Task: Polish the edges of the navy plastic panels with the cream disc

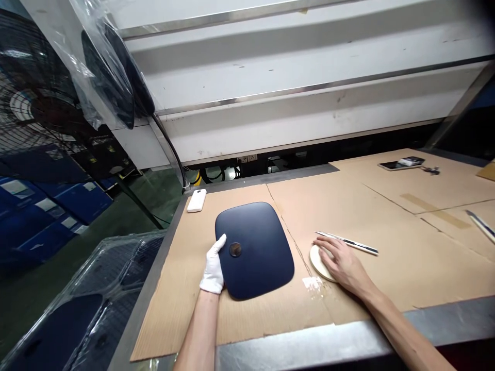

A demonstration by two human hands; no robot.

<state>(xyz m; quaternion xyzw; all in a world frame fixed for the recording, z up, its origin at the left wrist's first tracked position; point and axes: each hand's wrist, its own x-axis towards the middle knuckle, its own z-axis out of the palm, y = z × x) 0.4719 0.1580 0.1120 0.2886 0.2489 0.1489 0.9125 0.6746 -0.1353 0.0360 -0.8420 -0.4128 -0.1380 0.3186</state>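
Note:
A dark blue, rounded-corner panel (257, 252) with a small dark round spot near its left edge is in my left hand (213, 268). That hand wears a white glove; its thumb lies on the panel's face and the other fingers are hidden beneath. Bare, my right hand (340, 260) curls over a cream-coloured round disc (319, 264) on the cardboard. Just beyond the right fingers lies a slim pen-like tool (353, 243) with a pointed tip.
Cardboard (309, 206) covers the metal-edged table. A white box-shaped device (197, 200) lies at the far left, a phone (398, 164) at the back right, another slim tool (480, 224) at right. Plastic-wrapped dark panels (62, 330) stand lower left; a fan (42, 108) stands behind.

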